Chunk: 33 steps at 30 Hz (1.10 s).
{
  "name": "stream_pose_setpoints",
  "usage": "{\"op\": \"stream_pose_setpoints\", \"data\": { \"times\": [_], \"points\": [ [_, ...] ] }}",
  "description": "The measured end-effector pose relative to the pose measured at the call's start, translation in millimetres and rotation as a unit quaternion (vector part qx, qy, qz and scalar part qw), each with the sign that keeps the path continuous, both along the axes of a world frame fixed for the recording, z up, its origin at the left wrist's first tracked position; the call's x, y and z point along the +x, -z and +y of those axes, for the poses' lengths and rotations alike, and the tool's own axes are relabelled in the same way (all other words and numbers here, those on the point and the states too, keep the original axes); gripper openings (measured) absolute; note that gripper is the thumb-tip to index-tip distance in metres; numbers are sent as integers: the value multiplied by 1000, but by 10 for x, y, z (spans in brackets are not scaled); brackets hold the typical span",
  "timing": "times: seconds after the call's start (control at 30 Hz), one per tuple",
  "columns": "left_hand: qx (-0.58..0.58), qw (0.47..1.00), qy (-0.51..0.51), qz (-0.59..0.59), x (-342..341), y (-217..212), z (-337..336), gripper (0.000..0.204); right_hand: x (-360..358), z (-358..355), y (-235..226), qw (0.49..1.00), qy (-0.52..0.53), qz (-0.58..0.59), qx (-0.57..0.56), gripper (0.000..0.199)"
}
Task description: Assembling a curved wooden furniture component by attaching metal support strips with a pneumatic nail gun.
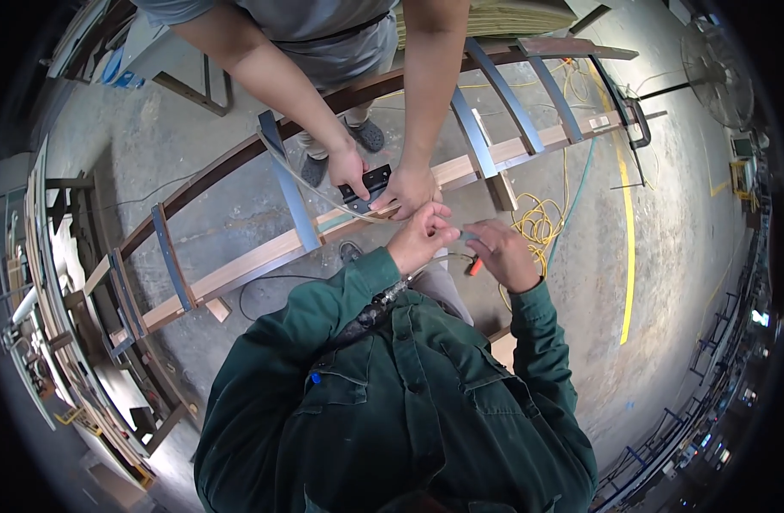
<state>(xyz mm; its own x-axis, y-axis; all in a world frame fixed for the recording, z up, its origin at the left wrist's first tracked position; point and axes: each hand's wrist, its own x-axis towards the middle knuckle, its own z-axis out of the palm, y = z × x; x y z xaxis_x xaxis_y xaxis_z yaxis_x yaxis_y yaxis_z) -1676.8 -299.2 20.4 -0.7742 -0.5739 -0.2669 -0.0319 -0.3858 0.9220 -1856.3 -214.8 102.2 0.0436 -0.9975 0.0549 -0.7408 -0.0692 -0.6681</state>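
Observation:
My left hand [416, 240] is closed in a pinch just in front of the wooden beam [251, 258]; what its fingertips hold, if anything, is too small to make out. Close beside it, my right hand [505, 253] pinches a small grey-green piece [467, 235] whose kind I cannot tell. Under the right hand shows an orange-tipped thing [475, 267], partly hidden. Opposite me, a co-worker's two hands [406, 186] press a black metal bracket [375, 181] with holes onto the beam. A thin pale hose [319, 197] runs past the bracket toward my left hand.
Flat metal crosspieces [291, 203] join the beam to a long curved brown rail [211, 175]. A black clamp [638, 128] grips the right end. A yellow cord [539, 224] lies coiled on the floor. A large fan [715, 75] stands far right; stacked boards [57, 316] lie left.

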Motion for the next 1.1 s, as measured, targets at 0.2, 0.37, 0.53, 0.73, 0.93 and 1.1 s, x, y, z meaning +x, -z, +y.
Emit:
{"op": "stream_pose_setpoints", "data": {
  "times": [0.2,0.37,0.53,0.73,0.93,1.1],
  "points": [
    [-186,958,-111,-186,-102,-158,-71,25,-553,-462,307,997,51,-48,-34,20],
    [-298,905,-142,-269,-150,-264,49,24,-513,-785,454,995,-40,-85,-24,19],
    [-268,855,-172,-410,-134,-462,115,18,-450,-907,557,987,-110,-107,54,22],
    [-342,775,-278,-453,83,-336,188,11,-145,-963,463,965,-192,-174,-41,23],
    [-302,778,-342,-431,391,-225,183,14,-10,-1020,436,970,-124,-208,26,22],
    [-368,685,-372,-506,610,-119,170,32,-17,-1078,690,983,-128,-133,-25,21]
  ]
}}
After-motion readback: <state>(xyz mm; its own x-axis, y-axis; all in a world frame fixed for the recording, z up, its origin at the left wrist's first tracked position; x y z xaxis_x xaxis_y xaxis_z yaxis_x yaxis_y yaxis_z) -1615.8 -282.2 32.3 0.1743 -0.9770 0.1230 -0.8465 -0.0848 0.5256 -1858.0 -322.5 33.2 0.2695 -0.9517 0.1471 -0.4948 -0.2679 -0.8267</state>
